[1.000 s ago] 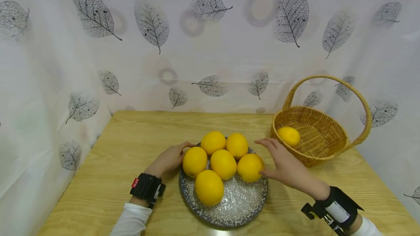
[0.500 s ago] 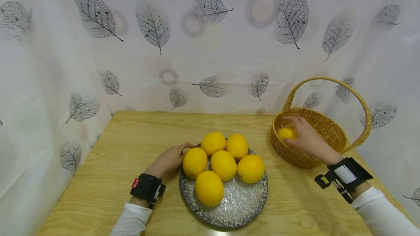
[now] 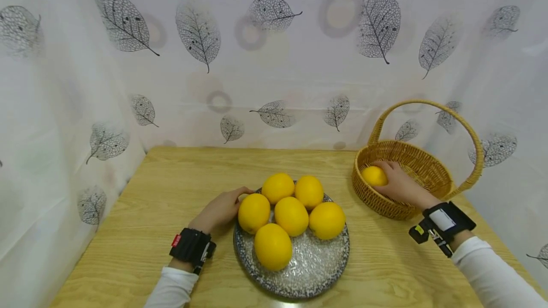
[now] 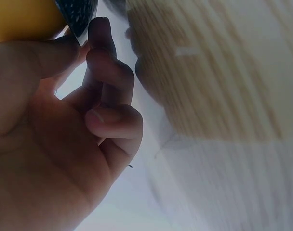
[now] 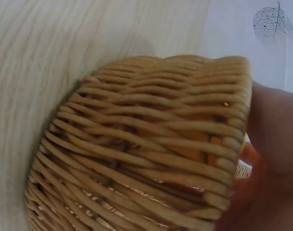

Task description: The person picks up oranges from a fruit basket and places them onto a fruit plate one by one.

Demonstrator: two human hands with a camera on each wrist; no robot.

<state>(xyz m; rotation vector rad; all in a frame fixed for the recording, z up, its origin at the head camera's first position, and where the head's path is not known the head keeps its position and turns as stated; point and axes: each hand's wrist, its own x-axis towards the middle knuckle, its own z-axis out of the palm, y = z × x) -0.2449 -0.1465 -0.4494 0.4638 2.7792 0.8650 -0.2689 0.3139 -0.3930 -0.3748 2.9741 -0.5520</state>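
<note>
In the head view my left hand (image 3: 219, 210) holds the left rim of a round speckled grey plate (image 3: 314, 270). Its thumb lies over the rim and its fingers curl below, as the left wrist view shows. Several smooth yellow lemons (image 3: 273, 246) sit on the plate, mostly toward its far side. My right hand (image 3: 401, 185) reaches inside the wicker basket (image 3: 381, 204), fingers and thumb around a single lemon (image 3: 373, 176) by the near left wall. In the right wrist view the woven basket wall (image 5: 151, 130) hides most of that lemon and the fingertips.
The basket's tall arched handle (image 3: 428, 102) rises over its right side. Both objects stand on a light wooden table (image 3: 188, 170). A white curtain (image 3: 274, 75) with printed leaves hangs behind and along the sides.
My right hand has moved from beside the plate's right-hand lemon over into the basket, then down, closing around the lemon there. The left hand has stayed at the plate rim.
</note>
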